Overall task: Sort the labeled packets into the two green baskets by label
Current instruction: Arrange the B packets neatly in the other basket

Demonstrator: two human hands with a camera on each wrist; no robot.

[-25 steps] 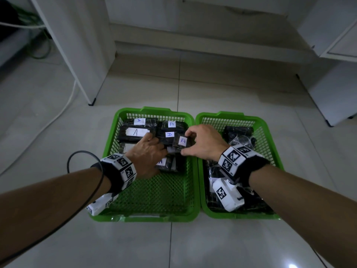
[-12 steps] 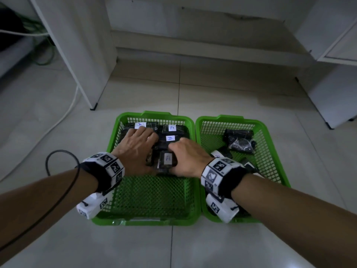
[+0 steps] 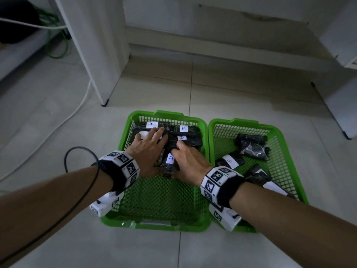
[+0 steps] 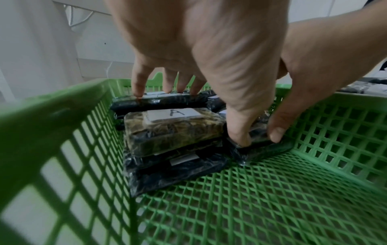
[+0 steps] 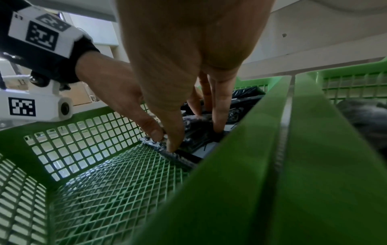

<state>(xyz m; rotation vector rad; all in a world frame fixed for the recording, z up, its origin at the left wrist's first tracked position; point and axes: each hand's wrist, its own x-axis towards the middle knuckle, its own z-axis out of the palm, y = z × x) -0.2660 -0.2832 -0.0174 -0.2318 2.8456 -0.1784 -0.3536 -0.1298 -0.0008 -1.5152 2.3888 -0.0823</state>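
While both hands work inside the left green basket (image 3: pixel 135 120), the left hand (image 3: pixel 147 151) lies spread, its straight fingers (image 4: pixel 138 82) pressing down on the black packets at the far end, thumb (image 4: pixel 238 132) planted on the near packet. That near packet (image 3: pixel 170 161), black wrap with a white label reading A, sits between the two hands on the basket's mesh floor, just in front of the stack. The right hand (image 3: pixel 188 163) comes in from the right side, thumb (image 4: pixel 278 134) and fingers (image 5: pixel 220 112) set on either side of that same packet, pinching it. More A-labelled packets (image 3: pixel 183 130) crowd the far half of this basket, one with a brownish wrap (image 4: pixel 173 129) sitting atop the pile in the left wrist view. Over in the right green basket (image 3: pixel 286 136), touching rim to rim with its neighbour, lie several dark packets, one showing a B label (image 3: pixel 229 161). Both baskets sit on a pale tiled floor (image 3: pixel 241 97), with a white cable (image 3: pixel 58 126) trailing off to the left.
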